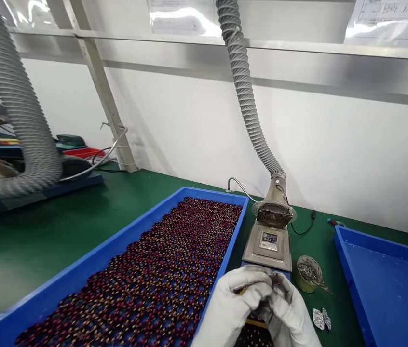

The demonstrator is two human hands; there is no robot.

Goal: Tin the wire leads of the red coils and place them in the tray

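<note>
My left hand (231,301) and my right hand (292,311), both in white gloves with darkened fingertips, meet at the lower middle of the head view. Their fingers are pinched closed around something small and dark that is mostly hidden. A bit of yellow shows by the left fingers. Just beyond the hands stands a metal solder pot (251,248) with a shiny square of metal (269,241) in its top. Left of the hands, a blue tray (225,264) holds many small dark parts (164,265) with red and copper-coloured ends.
A small tin (300,282) with grey bits and a thin tool stands right of the pot, near crumpled foil (319,319). Farther right lies another blue tray (388,279). A grey hose (247,91) rises from the fume hood (275,195). Another thick hose (19,96) hangs at left.
</note>
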